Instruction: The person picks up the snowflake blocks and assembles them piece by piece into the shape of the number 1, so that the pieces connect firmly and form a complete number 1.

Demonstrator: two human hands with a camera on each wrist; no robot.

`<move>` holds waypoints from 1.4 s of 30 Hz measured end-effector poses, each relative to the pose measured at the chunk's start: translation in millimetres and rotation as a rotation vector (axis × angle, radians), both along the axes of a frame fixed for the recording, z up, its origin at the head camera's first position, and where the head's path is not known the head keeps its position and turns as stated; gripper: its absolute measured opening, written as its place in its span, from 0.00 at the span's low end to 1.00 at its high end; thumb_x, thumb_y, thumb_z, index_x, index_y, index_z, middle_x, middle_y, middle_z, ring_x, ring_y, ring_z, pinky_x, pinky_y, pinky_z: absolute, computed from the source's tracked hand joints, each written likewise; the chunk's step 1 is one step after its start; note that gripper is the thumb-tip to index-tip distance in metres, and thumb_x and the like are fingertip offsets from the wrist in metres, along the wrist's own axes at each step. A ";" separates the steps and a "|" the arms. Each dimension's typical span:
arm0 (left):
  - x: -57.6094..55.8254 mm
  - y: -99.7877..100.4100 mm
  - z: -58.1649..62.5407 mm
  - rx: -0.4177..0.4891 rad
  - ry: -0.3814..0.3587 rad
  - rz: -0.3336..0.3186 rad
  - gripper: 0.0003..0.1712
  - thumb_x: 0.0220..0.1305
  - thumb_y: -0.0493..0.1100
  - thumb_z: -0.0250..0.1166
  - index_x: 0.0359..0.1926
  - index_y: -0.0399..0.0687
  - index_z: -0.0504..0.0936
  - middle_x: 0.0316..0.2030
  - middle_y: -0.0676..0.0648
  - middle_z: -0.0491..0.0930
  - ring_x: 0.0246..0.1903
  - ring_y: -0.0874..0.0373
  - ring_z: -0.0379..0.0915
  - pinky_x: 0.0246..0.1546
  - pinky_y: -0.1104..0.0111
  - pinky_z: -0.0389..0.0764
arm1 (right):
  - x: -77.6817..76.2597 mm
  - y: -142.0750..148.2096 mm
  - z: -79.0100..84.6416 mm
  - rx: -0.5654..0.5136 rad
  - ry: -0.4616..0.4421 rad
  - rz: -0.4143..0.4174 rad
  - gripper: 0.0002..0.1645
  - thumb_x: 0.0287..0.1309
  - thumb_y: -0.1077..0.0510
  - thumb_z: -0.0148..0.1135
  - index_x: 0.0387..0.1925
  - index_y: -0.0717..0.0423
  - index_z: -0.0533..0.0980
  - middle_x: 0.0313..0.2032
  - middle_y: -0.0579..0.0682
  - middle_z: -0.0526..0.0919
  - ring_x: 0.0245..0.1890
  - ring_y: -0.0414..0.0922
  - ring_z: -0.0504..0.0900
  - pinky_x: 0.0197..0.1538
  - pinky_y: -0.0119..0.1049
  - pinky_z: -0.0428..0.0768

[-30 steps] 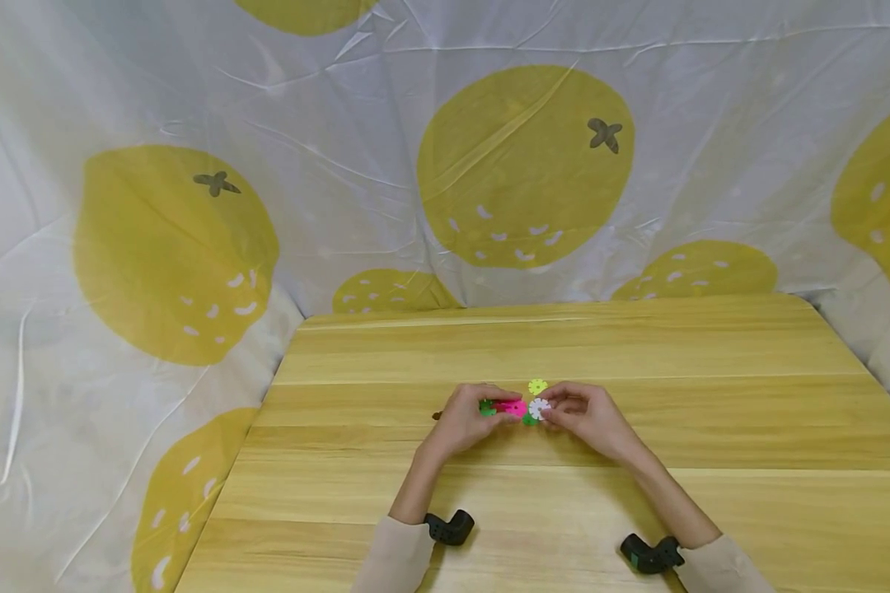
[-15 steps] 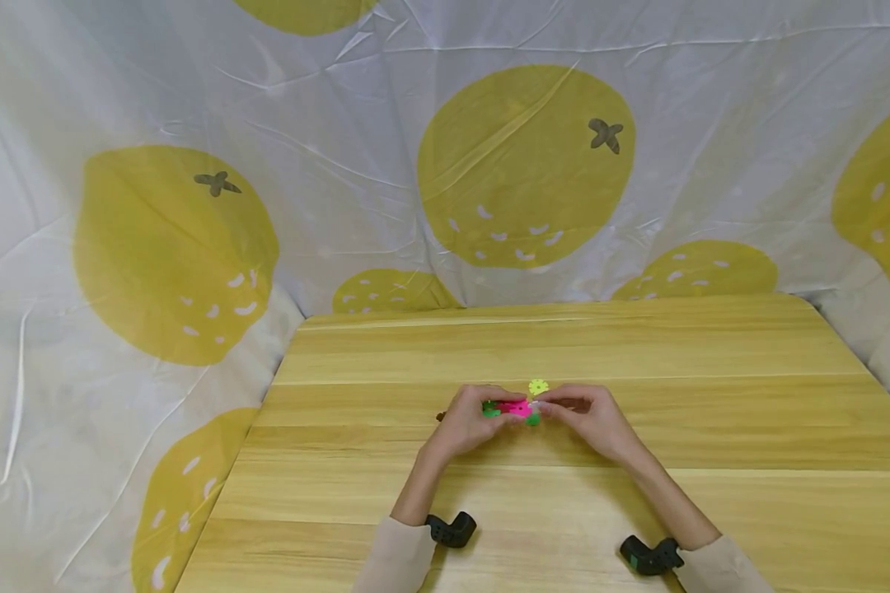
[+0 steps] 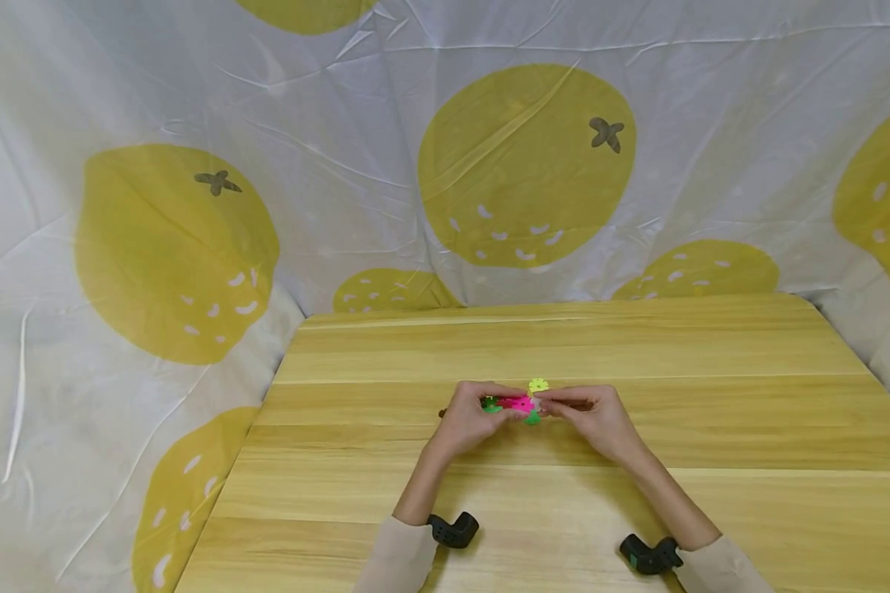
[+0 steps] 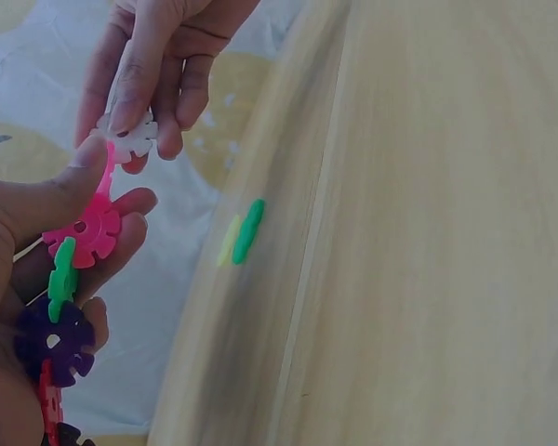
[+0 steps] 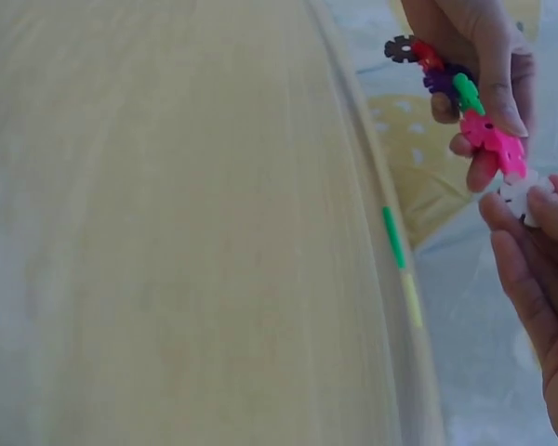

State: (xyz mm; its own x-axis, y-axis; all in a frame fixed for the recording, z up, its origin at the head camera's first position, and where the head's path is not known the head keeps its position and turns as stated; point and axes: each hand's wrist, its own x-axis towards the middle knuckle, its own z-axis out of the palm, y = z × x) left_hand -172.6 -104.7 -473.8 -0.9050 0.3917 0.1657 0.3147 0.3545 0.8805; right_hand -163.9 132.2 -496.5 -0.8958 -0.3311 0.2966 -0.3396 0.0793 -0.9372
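Note:
My left hand (image 3: 466, 422) grips a chain of interlocking snowflake discs. In the left wrist view the chain runs from a pink disc (image 4: 86, 232) through a green disc (image 4: 62, 279) and a purple disc (image 4: 52, 342) to a red disc (image 4: 49, 400), with a dark disc (image 5: 402, 49) at the far end in the right wrist view. Between thumb and fingers, my right hand (image 3: 599, 418) pinches a white snowflake disc (image 4: 138, 137). Its edge meets the pink end of the chain. Fingers partly cover both the chain and the white disc.
A loose yellow disc (image 3: 538, 385) and a loose green disc (image 3: 533, 418) lie on the wooden table (image 3: 638, 346), just beyond and between the hands. A lemon-print cloth (image 3: 341, 165) hangs behind the table. Each wrist wears a black camera (image 3: 454, 529).
The white disc has turned from face-on to nearly edge-on and come against the pink end of the chain. Both hands have otherwise stayed almost in place.

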 end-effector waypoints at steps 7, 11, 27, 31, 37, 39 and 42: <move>-0.4 2.6 -1.4 -0.006 -0.018 -0.018 0.12 0.61 0.36 0.76 0.47 0.43 0.92 0.47 0.42 0.90 0.46 0.58 0.85 0.39 0.75 0.83 | 0.4 -1.7 -1.1 0.005 -0.023 -0.001 0.12 0.66 0.71 0.64 0.49 0.69 0.86 0.46 0.67 0.89 0.42 0.34 0.90 0.44 0.44 0.89; -0.3 1.0 -2.8 -0.001 -0.040 -0.018 0.13 0.62 0.38 0.76 0.48 0.44 0.92 0.48 0.42 0.90 0.43 0.63 0.85 0.38 0.75 0.84 | 0.4 -2.1 -3.3 0.000 -0.027 -0.003 0.12 0.66 0.69 0.65 0.49 0.68 0.86 0.46 0.66 0.89 0.42 0.36 0.90 0.44 0.44 0.89; -1.4 -3.1 -0.6 0.047 -0.053 -0.013 0.13 0.60 0.37 0.76 0.47 0.42 0.92 0.46 0.41 0.90 0.47 0.52 0.87 0.42 0.73 0.84 | -0.6 0.0 -0.3 -0.055 -0.026 0.043 0.13 0.67 0.72 0.62 0.50 0.74 0.84 0.46 0.71 0.87 0.40 0.38 0.91 0.44 0.47 0.88; -2.2 -4.0 0.8 0.019 -0.059 -0.022 0.13 0.61 0.39 0.76 0.48 0.45 0.92 0.47 0.43 0.90 0.37 0.62 0.81 0.34 0.77 0.78 | -0.5 -0.4 -2.1 -0.042 -0.031 0.022 0.13 0.67 0.70 0.64 0.50 0.72 0.84 0.46 0.69 0.88 0.40 0.38 0.91 0.43 0.46 0.89; -4.1 -10.3 1.2 -0.076 -0.083 -0.026 0.14 0.63 0.44 0.75 0.50 0.51 0.91 0.50 0.48 0.90 0.27 0.64 0.64 0.26 0.77 0.68 | -1.0 -2.0 -4.5 -0.041 -0.109 0.011 0.15 0.67 0.67 0.65 0.53 0.71 0.83 0.49 0.69 0.87 0.43 0.39 0.91 0.46 0.44 0.88; -4.4 -11.9 1.7 -0.099 -0.085 -0.033 0.15 0.64 0.44 0.75 0.52 0.50 0.91 0.51 0.48 0.89 0.31 0.64 0.68 0.28 0.76 0.70 | -0.6 -2.6 -4.0 -0.057 -0.140 0.017 0.16 0.68 0.68 0.64 0.54 0.73 0.82 0.49 0.71 0.87 0.42 0.40 0.91 0.46 0.45 0.88; -3.7 -11.9 3.2 -0.138 -0.050 -0.039 0.20 0.64 0.44 0.75 0.56 0.48 0.88 0.54 0.48 0.88 0.39 0.62 0.76 0.36 0.73 0.77 | 0.3 -3.5 -3.0 -0.060 -0.157 0.013 0.18 0.68 0.67 0.65 0.56 0.73 0.81 0.47 0.71 0.87 0.41 0.41 0.92 0.46 0.45 0.88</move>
